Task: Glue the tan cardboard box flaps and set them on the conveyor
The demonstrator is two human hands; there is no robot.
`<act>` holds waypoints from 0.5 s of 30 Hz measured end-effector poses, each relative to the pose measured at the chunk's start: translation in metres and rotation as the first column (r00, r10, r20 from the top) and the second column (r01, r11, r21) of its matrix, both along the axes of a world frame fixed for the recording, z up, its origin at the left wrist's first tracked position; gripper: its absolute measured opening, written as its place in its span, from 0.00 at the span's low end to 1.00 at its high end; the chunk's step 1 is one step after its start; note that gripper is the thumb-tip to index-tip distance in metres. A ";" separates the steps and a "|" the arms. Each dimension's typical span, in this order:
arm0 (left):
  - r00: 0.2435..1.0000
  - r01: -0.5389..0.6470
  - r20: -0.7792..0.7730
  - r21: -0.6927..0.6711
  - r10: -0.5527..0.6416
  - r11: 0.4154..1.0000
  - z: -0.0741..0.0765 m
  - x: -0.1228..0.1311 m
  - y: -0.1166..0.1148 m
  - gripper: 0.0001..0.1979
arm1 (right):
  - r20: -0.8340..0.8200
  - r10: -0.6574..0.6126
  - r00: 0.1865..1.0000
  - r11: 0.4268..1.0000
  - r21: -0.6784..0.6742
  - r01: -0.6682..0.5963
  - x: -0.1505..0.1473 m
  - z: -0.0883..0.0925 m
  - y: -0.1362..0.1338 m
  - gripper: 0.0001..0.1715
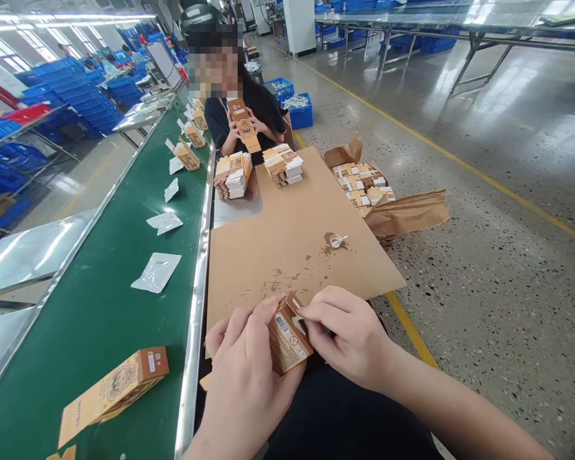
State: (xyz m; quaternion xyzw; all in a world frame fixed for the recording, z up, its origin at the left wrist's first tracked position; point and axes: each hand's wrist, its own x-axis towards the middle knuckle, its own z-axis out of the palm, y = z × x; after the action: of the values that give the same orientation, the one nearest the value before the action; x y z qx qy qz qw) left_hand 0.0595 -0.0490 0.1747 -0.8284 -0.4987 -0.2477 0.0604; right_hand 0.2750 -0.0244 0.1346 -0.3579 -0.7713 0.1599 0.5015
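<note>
A small brown cardboard box, with a barcode and printed text on its side, is held above my lap near the cardboard sheet's front edge. My left hand wraps round it from the left. My right hand pinches at the flap on its upper right edge; the fingertips partly hide that flap. On the green conveyor belt to my left lies another printed box, its brown end closed and a long tan flap stretching toward me. A silvery white pouch rests farther up the belt.
Two stacks of flat cartons stand on the cardboard sheet, by a seated co-worker holding a carton. A little round dish sits among wet marks. Torn brown paper wraps more cartons at right. A metal rail edges the belt.
</note>
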 end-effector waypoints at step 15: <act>0.984 0.042 0.172 0.020 -0.045 0.999 -0.029 -0.020 0.012 0.29 | 0.129 -0.276 0.952 0.958 -0.037 0.283 -0.006 -0.008 0.005 0.21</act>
State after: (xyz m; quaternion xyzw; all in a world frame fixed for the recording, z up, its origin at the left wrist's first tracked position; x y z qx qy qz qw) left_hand 0.0391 -0.0374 0.1453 -0.8141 -0.4818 -0.3238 0.0186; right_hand 0.2688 -0.0195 0.1262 -0.4863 -0.7374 0.0863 0.4607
